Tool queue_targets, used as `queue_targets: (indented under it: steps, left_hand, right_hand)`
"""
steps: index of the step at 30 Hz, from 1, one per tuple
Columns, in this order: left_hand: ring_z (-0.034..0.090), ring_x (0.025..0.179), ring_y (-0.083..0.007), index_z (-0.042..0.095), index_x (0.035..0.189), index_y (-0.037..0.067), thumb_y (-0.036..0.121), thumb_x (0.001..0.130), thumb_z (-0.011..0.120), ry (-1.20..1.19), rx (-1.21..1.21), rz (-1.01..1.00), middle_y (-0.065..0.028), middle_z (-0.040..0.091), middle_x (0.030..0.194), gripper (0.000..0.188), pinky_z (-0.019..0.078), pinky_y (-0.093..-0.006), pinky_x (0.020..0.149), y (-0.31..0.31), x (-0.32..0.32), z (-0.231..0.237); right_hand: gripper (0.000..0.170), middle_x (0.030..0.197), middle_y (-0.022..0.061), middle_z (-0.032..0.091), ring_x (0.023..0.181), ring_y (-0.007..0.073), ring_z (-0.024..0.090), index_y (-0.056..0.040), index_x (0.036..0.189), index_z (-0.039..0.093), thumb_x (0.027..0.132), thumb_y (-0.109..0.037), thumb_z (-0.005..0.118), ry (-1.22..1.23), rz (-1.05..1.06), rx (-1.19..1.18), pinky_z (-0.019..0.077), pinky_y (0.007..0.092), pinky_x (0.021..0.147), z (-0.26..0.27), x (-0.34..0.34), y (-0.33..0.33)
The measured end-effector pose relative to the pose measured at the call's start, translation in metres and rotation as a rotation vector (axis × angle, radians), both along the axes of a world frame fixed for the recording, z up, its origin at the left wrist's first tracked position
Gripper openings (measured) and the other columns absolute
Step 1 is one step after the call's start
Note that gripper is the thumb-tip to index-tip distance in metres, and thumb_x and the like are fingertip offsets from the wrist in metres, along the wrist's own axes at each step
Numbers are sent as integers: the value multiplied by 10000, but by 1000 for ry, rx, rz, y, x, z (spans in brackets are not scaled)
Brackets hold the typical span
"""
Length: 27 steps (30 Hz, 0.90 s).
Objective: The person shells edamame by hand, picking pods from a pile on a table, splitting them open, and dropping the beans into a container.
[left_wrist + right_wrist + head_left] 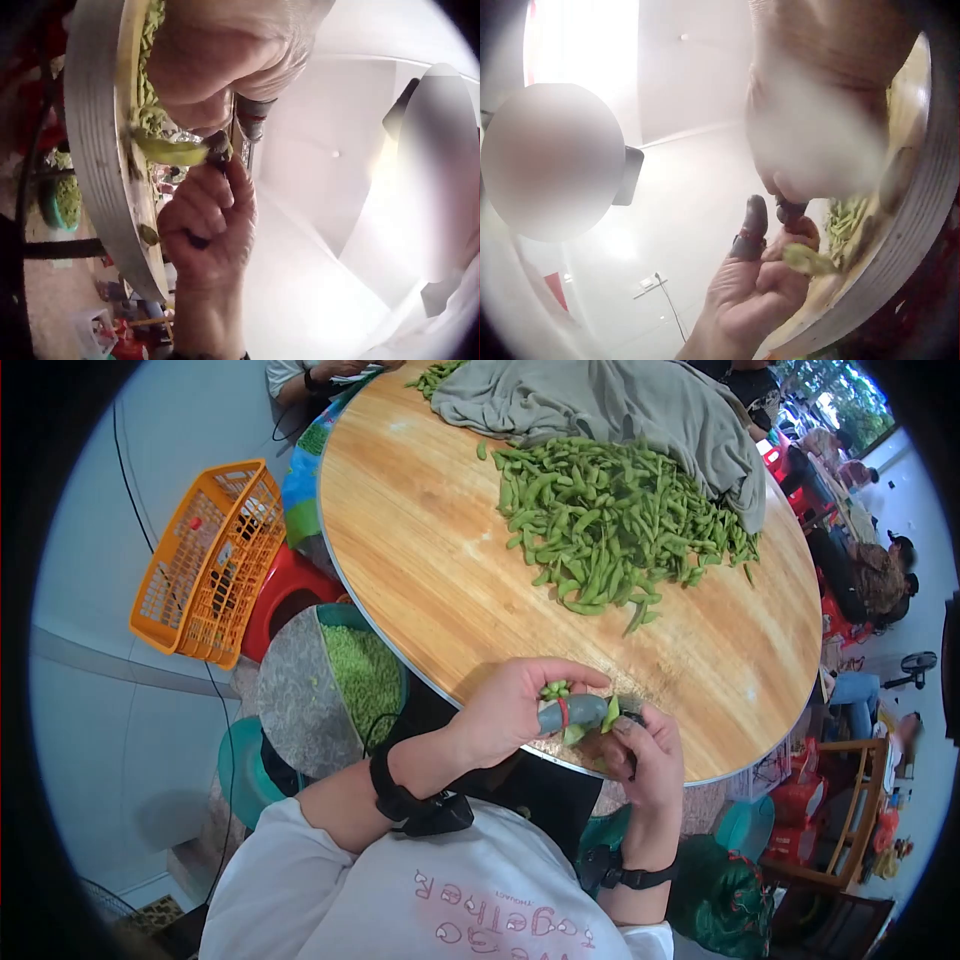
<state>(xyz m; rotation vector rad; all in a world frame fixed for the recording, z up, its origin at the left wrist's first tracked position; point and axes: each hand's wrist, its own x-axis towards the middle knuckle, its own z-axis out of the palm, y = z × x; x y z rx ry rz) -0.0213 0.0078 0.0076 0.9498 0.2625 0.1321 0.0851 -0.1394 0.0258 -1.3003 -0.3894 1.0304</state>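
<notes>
My left hand [500, 705] is above the near edge of the table, its thumb in a grey cover with a red band. Its curled fingers hold several green beans [556, 688] and a pod [806, 259]. Close on the right, my right hand [652, 755] has curled fingers and a dark cover on a digit; it pinches a green pod [611, 713] near the left thumb tip. In the left wrist view, my right hand [210, 225] meets one end of a yellow-green pod [172, 152]. My right palm partly hides the contact in the right wrist view.
A heap of green pods [610, 520] lies on the round wooden table [400, 550], partly under a grey cloth [590, 400]. At left are a tub of shelled beans [362, 670], a red stool [285, 590] and an orange basket [205, 565]. People sit farther off.
</notes>
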Motion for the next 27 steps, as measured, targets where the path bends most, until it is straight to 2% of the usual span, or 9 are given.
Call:
queue_targets:
  steps: [4,8,10,16,20,22,23,25,27]
  left_hand:
    - [588,811,-92,580,1056,-1,52,806,625,-38,-87,-19,-59,606,946,260,461,-177,670,-5,-2,-7]
    - [544,696,-59,588,967,1,-24,788,558,-48,-242,71,-20,585,850,183,412,-146,573,-6,-1,-4]
    - [522,667,-52,586,920,6,-51,762,531,-50,-211,175,-12,581,825,177,392,-153,560,-8,4,-2]
    - [503,660,-50,577,915,5,22,810,561,-31,-7,227,-1,569,788,108,394,-182,579,-7,8,-2]
    - [485,651,-32,573,921,5,61,832,562,-3,172,251,2,560,781,105,372,-168,554,-9,11,-8]
    - [468,654,-17,568,935,5,64,831,563,-5,-96,57,8,546,802,120,355,-163,537,-4,9,1]
    - [468,654,-17,568,935,5,64,831,563,-1,-98,59,8,546,802,120,355,-163,537,-1,9,-3]
    - [458,673,-14,557,968,11,62,826,559,-126,-262,-146,15,527,829,151,351,-166,535,6,9,-14]
    - [452,677,-19,548,967,18,52,815,570,-118,-287,-155,18,519,835,157,354,-165,545,6,11,-13]
  right_hand:
    - [96,585,-37,459,477,22,366,-28,785,533,844,-103,540,-129,46,-57,255,177,417,7,-3,2]
    - [142,590,-38,449,484,25,358,-38,802,514,885,-153,510,-207,41,-54,265,180,434,4,-11,5]
    - [190,605,-28,445,498,34,354,-37,837,494,921,-202,455,-33,78,-59,273,183,451,6,-12,3]
    - [184,627,5,456,518,48,366,-21,852,474,931,-175,410,178,96,62,284,182,465,6,-11,5]
    - [157,625,11,457,506,50,365,-21,860,477,926,-150,415,141,40,17,280,177,448,-1,-10,8]
    - [142,627,7,457,479,49,347,-26,879,487,923,-144,422,215,28,10,271,171,427,2,-9,9]
    - [142,627,7,457,479,49,347,-26,879,487,923,-144,422,219,29,7,271,171,427,2,-8,8]
    - [137,626,5,464,461,46,343,-33,918,501,922,-149,429,434,70,59,267,164,417,2,-6,4]
    - [135,617,-1,464,460,44,347,-34,920,513,918,-149,441,422,45,30,268,163,415,4,-7,5]
